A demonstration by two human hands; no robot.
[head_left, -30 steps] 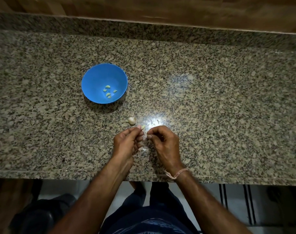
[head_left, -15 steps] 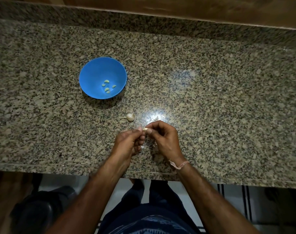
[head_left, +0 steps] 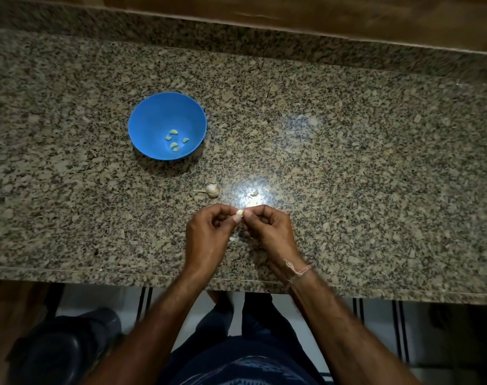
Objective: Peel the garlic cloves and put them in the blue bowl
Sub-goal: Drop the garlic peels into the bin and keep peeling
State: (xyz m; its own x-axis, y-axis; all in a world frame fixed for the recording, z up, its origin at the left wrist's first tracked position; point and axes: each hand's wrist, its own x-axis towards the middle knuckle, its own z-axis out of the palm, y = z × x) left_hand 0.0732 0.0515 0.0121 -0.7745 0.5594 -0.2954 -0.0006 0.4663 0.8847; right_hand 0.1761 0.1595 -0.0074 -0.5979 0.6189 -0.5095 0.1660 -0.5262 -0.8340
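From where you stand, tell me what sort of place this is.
Most likely a home kitchen. A speckled granite countertop carries a blue bowl with peeled garlic cloves, a partial garlic bulb lies beside it, and both hands pinch another clove.

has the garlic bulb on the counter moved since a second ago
No. The garlic bulb lies at the same spot beside the glare patch on the counter, just below the blue bowl; only the camera shifted.
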